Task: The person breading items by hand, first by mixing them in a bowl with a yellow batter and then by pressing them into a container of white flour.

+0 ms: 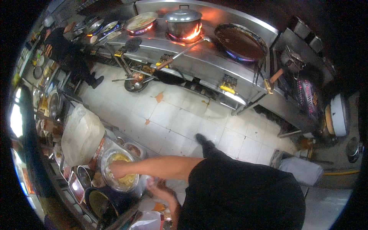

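My right hand (pixel 117 169) reaches into a round metal bowl (pixel 137 181), its fingers lowered among the food. Pale yellow pieces of food (pixel 128 180) fill the bowl, with a white, powdery-looking patch on the near-left side. What the fingers grasp is hidden. My left hand (pixel 153 185) is blurred beside the bowl's rim; whether it touches the rim is unclear. A smaller metal container (pixel 134 150) of reddish food stands against the bowl. Close by on the other side is a dark round pan (pixel 100 202).
A large whitish plastic tub or bag (pixel 82 135) stands beyond the bowl. Across the tiled floor (pixel 184 123), a steel stove (pixel 198 60) holds a lidded pot (pixel 184 24) over high flames and a wide pan of dark liquid (pixel 241 41). A ladle (pixel 184 53) overhangs its edge. Another person (pixel 61 43) stands at the far left.
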The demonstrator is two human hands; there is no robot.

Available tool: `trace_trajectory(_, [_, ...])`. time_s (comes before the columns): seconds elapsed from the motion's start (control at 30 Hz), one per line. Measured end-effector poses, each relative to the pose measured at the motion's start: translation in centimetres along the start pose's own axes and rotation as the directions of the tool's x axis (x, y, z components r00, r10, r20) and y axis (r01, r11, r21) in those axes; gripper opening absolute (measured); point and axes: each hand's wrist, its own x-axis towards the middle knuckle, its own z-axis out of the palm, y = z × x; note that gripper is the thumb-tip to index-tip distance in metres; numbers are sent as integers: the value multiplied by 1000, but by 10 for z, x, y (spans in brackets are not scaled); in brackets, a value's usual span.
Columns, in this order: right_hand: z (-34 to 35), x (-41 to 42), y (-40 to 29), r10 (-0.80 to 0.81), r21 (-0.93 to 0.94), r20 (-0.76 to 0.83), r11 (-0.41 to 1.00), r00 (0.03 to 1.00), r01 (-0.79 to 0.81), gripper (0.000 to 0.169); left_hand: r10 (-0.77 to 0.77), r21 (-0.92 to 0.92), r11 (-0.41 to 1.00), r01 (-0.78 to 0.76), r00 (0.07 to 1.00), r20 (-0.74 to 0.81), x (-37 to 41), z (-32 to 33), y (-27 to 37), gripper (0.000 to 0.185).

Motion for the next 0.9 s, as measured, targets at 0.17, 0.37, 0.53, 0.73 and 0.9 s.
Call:
trace_trajectory(0.17, [-99,-74,-14,305,772,-106,625,946,-115,32,-272,615,488,-619,562,781,1,66,-83,25])
trace_trajectory(0.37, [-197,-305,64,125,936,-183,-282,975,212,28,-182,381,323,-867,338,923,-41,292,-218,17])
trace_trajectory(0.53, [-260,-573,146,539,825,-360,-197,761,530,43,-308,319,30,-947,295,904,-50,404,-368,20])
trace_trajectory(0.73, [-265,-696,139,873,693,-380,49,307,719,41,-494,450,-91,-888,433,754,-71,452,-384,20])
trace_trajectory(0.9, [-269,-682,149,881,691,-359,29,308,722,40,-329,624,-17,-781,594,734,-52,456,-413,23])
